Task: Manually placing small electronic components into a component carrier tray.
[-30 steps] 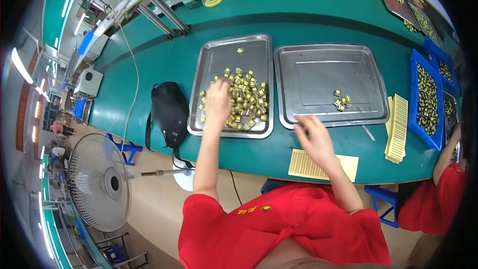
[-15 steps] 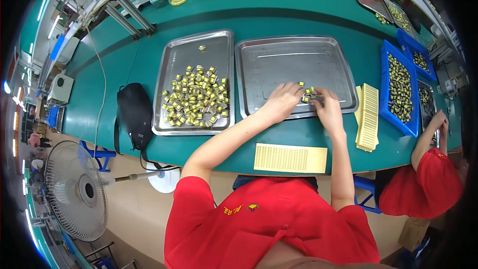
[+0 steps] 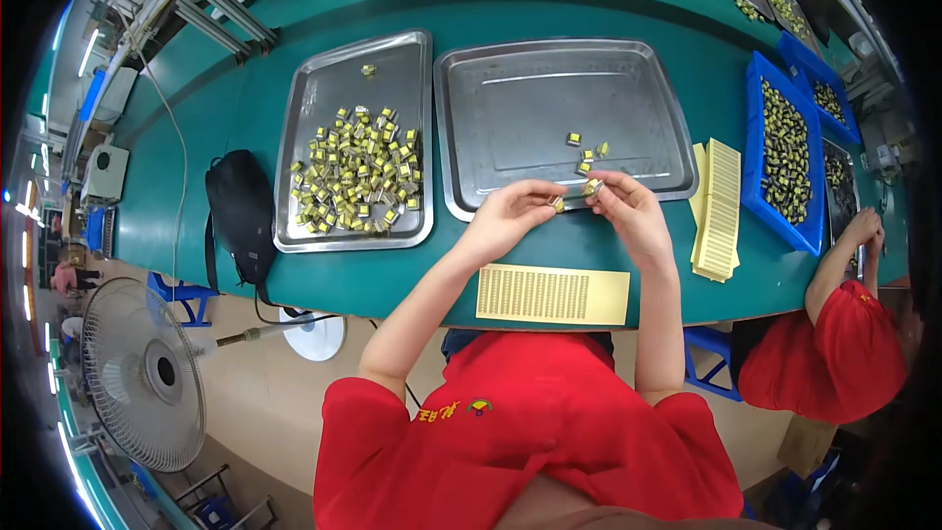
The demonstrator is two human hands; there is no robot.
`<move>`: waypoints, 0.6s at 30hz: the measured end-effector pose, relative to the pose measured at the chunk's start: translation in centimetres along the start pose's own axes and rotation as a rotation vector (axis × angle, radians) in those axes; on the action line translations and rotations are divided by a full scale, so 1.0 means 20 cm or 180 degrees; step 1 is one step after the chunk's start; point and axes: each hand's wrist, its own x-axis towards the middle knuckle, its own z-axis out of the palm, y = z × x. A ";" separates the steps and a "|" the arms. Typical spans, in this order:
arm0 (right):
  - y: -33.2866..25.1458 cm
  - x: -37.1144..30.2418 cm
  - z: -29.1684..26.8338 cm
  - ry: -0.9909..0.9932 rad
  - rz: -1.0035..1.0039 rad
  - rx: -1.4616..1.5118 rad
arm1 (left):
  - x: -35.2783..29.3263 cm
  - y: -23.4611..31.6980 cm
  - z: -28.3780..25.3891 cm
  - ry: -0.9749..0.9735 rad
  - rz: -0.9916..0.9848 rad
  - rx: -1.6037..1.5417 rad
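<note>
My left hand [image 3: 513, 221] pinches a small yellow-taped transformer [image 3: 558, 204] between thumb and fingertips, above the front rim of the right metal tray [image 3: 549, 64]. Another such transformer [image 3: 592, 188] is gripped by the thumb and fingers of my right hand [image 3: 636, 220], close beside it. Just beyond my fingers, several loose transformers [image 3: 574, 139] lie in that tray. A yellow sheet [image 3: 549, 294] with rows of small printed marks lies between my forearms on the green table.
The left metal tray [image 3: 417, 88] bears a heap of transformers. A black pouch [image 3: 241, 216] lies left of it. Yellow sheets [image 3: 719, 206] and blue bins [image 3: 754, 147] of parts stand right. A co-worker's hands [image 3: 865, 228] work beyond; a fan [image 3: 147, 373] stands left.
Both hands have drawn back from the loose transformers toward the tray's front rim, now with a transformer in each. Several pieces stay behind in the tray. The whole view has shifted slightly.
</note>
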 end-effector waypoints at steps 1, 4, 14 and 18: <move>0.00 -0.03 0.03 -0.0149 0.0022 0.0188 | -0.05 -0.02 0.00 0.0035 -0.0079 -0.0401; 0.02 -0.08 0.11 -0.0403 0.0142 0.0476 | -0.16 -0.07 -0.02 0.0089 -0.0208 -0.1079; 0.11 -0.19 0.28 -0.0725 0.0346 0.0596 | -0.39 -0.12 -0.08 0.0524 -0.0267 -0.1457; 0.14 -0.20 0.29 -0.0771 0.0233 0.0490 | -0.41 -0.12 -0.09 0.0544 -0.0330 -0.1445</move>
